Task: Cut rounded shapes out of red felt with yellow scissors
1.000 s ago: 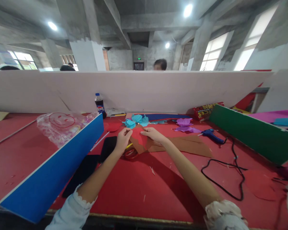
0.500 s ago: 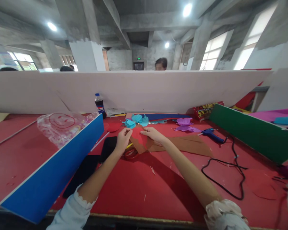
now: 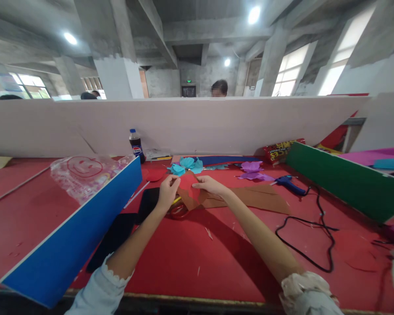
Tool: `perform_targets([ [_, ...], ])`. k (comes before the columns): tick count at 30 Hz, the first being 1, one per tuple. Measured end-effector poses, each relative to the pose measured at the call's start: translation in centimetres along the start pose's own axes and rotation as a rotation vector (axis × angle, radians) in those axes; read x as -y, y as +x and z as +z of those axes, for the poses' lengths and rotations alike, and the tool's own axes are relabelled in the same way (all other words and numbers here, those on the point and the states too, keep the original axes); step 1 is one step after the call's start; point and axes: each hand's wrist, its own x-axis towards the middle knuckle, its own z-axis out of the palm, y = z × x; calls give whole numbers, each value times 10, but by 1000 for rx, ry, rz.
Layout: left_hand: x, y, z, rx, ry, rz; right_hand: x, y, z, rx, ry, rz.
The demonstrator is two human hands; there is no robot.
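Observation:
Between my two hands is a piece of red paper (image 3: 188,183), raised above the table. My left hand (image 3: 168,189) pinches its left edge, and my right hand (image 3: 210,183) grips the right edge between thumb and fingers. Brown paper (image 3: 256,199) lies behind and below, its folded end close under the red piece. Red-handled scissors (image 3: 178,211) rest partly hidden beneath, with something yellow beside them. Just beyond my hands are turquoise paper petals (image 3: 187,164). Purple paper petals (image 3: 252,170) sit farther right.
A blue board (image 3: 82,236) stands at left, a green board (image 3: 341,183) at right. A blue glue gun (image 3: 290,184) with a black cord lies right. A cola bottle (image 3: 136,146) stands by the white partition (image 3: 197,124). Beyond it, a person's head (image 3: 219,87) shows.
My hands stay on the red paper with almost the same grip. The right fingers shift very slightly on it, and the whole view tilts a little.

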Motion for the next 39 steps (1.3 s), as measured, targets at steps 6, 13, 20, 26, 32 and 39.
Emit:
perform_targets([
  [6, 1, -2, 1, 30, -13, 23, 6, -4, 4, 33, 111, -50],
  [13, 1, -4, 4, 57, 8, 13, 3, -8, -5, 134, 202, 83],
  [20, -2, -4, 2, 69, -18, 11, -2, -5, -7, 71, 178, 55],
  [26, 1, -4, 3, 101, -80, -23, 4, -9, -3, 95, 213, 37],
  [32, 3, -5, 5, 113, -103, -58, -2, -9, -7, 80, 195, 103],
  [39, 0, -5, 5, 93, -53, -22, 1, -9, -5, 81, 157, 98],
])
